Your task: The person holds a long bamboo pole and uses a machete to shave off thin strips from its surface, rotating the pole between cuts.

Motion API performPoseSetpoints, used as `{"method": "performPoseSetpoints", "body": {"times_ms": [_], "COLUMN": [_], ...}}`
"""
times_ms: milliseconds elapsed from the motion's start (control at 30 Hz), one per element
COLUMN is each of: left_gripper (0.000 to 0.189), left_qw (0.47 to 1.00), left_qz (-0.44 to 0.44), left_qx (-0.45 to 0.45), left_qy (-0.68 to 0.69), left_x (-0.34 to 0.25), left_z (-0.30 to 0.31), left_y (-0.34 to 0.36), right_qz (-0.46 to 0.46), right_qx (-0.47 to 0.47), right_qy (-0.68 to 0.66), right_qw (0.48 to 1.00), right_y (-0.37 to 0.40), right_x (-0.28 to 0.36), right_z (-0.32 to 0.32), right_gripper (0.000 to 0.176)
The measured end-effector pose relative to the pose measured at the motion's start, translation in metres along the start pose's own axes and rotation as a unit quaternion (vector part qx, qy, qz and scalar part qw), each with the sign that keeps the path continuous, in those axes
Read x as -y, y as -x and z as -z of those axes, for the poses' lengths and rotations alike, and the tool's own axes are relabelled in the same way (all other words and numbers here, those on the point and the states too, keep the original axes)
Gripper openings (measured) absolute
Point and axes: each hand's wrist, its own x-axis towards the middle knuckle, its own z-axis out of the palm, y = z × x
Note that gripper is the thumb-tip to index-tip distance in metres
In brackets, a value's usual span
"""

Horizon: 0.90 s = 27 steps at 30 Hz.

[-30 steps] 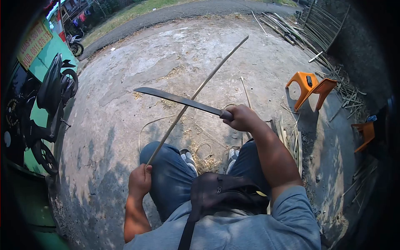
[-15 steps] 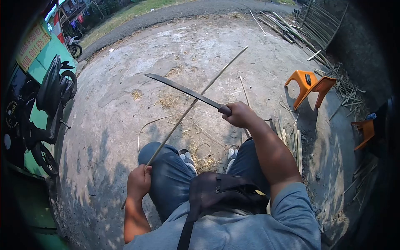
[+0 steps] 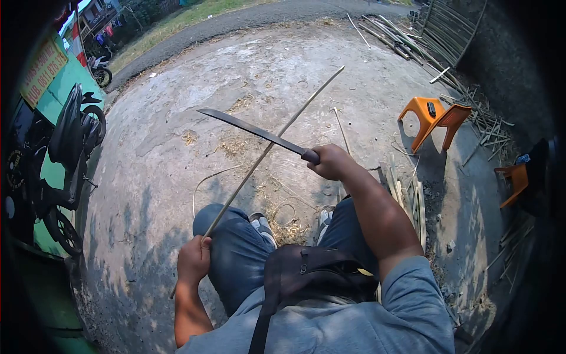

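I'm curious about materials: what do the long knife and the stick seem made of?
The long knife seems metal, likely steel: flat, dark and dull along its length. Its brown handle may be wood. The stick looks like matte bamboo or wood: slender, pale brown, grain unclear.

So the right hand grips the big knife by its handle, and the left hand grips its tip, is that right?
Not quite: the left hand isn't on the big knife. The head view shows it gripping a long stick. The right hand does grip the knife's handle.
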Motion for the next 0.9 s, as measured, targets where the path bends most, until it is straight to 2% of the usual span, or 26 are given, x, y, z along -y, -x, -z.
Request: {"method": "performPoseSetpoints", "body": {"times_ms": [67,167,200,233,300,400,433,500,667,833,900], "left_gripper": [0.047,0.048,0.048,0.049,0.049,0.050,0.050,0.050,0.049,0.050,0.050], "left_qw": [1.000,1.000,1.000,1.000,1.000,1.000,1.000,0.999,0.998,0.999,0.999], "left_qz": [-0.004,-0.008,-0.011,-0.014,-0.017,-0.009,-0.007,0.001,0.019,-0.017,-0.028], "left_qx": [0.007,0.010,0.009,0.009,0.007,-0.007,-0.014,-0.018,0.015,-0.001,-0.009], "left_qy": [0.011,0.000,0.006,0.011,0.018,0.023,0.024,0.027,0.052,0.029,0.027], "left_x": [-0.001,0.000,0.000,-0.001,-0.002,0.002,0.004,0.005,-0.001,0.001,0.005], "left_z": [0.001,0.001,0.001,0.001,0.001,-0.001,-0.004,-0.003,0.002,0.000,-0.001], "left_y": [-0.002,-0.004,-0.003,-0.003,-0.003,0.001,0.002,0.001,-0.003,-0.003,-0.001], "right_qz": [-0.002,0.070,0.081,0.120,0.127,0.104,0.064,0.054,0.066,0.122,0.098], "right_qx": [-0.019,0.024,0.038,0.051,0.061,0.023,0.026,-0.019,0.008,0.026,0.015], "right_qy": [-0.026,0.024,0.088,0.082,0.109,0.078,0.060,-0.005,0.036,0.115,0.067], "right_qw": [0.999,0.997,0.992,0.988,0.984,0.991,0.996,0.998,0.997,0.986,0.993], "right_y": [0.006,0.018,0.023,0.022,0.016,0.007,0.003,0.002,0.015,0.020,0.015], "right_x": [-0.001,0.012,0.029,0.027,0.030,0.021,0.018,0.013,0.023,0.029,0.020], "right_z": [0.000,-0.004,-0.003,-0.013,-0.015,-0.004,-0.001,-0.001,-0.008,-0.004,0.002], "right_gripper": [0.023,0.021,0.020,0.019,0.017,0.013,0.013,0.015,0.018,0.022,0.020]}}
